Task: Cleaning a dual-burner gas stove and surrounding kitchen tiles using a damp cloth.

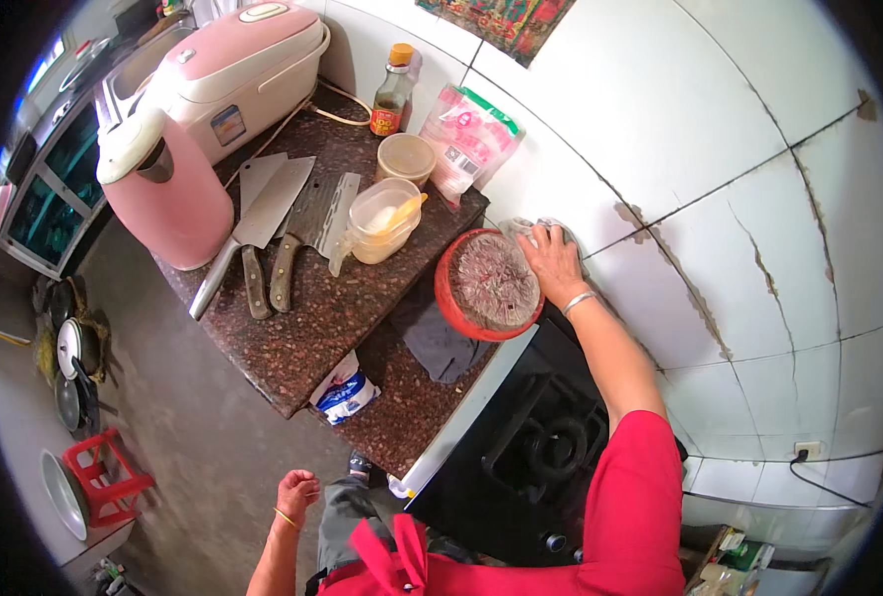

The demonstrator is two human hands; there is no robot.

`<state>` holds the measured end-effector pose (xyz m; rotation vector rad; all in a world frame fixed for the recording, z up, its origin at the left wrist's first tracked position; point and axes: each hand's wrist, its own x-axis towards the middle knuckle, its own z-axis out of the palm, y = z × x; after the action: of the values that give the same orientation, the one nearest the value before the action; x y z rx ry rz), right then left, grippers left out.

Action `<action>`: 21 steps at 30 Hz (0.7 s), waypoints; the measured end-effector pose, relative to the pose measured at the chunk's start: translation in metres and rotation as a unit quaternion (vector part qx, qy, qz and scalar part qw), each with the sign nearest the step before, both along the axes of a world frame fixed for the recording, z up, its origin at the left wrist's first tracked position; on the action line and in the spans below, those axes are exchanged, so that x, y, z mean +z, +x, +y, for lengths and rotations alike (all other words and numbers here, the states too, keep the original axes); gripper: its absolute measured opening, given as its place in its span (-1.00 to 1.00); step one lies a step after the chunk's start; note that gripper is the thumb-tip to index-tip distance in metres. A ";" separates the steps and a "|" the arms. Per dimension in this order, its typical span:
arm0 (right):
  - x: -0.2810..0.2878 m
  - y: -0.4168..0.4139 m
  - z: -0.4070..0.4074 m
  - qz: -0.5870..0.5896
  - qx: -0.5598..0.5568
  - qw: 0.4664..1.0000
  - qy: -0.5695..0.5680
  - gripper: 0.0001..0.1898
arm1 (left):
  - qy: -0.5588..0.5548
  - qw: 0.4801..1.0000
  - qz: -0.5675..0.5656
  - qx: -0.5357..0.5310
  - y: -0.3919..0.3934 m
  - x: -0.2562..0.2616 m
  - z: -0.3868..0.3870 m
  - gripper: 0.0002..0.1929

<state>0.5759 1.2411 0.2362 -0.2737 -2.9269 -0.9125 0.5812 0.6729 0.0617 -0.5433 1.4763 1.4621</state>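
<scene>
My right hand (553,261) reaches to the wall behind a red round container (445,298) with a crumpled, greyish covered top. Its fingers rest on a grey, crumpled cloth or bag (520,226); whether they grip it cannot be told. My left hand (298,493) hangs low over the floor with curled fingers, and no object shows in it. A dark folded cloth (441,346) lies beside the container on the lower granite ledge. Near the ledge's edge is a blue and white packet (346,391).
A raised granite counter (322,328) holds a pink kettle (166,201), a rice cooker (240,74), several knives and cleavers (274,197), lidded tubs (386,216), a sauce bottle (392,93) and a plastic bag (467,138). The black gas stove (479,439) stands below my right arm.
</scene>
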 end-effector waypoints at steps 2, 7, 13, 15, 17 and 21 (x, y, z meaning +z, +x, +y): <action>-0.002 0.014 0.003 -0.003 -0.007 1.000 -0.008 -0.58 | 0.004 1.000 -0.001 -0.002 0.002 0.000 0.001 -0.89; -0.007 0.049 0.007 -0.003 -0.032 0.999 -0.033 -0.56 | 0.001 1.000 -0.003 -0.014 0.002 -0.002 -0.001 -0.89; -0.015 0.083 0.011 0.013 -0.068 0.993 -0.094 -0.57 | -0.005 0.999 -0.002 -0.041 0.003 -0.010 -0.005 -0.90; -0.025 0.103 0.016 -0.007 -0.082 0.992 -0.099 -0.58 | 0.002 0.999 -0.001 -0.037 0.004 -0.010 -0.002 -0.90; -0.034 0.122 0.023 -0.026 -0.095 0.990 -0.103 -0.59 | -0.005 0.999 -0.002 -0.046 0.005 -0.008 0.004 -0.90; -0.030 0.138 0.022 -0.045 -0.122 0.977 -0.171 -0.67 | -0.010 0.998 -0.002 -0.068 0.009 -0.006 0.012 -0.90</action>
<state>0.7141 1.2628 0.2062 -0.6383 -3.1745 -0.4427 0.5905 0.6852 0.0558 -0.4486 1.4967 1.3410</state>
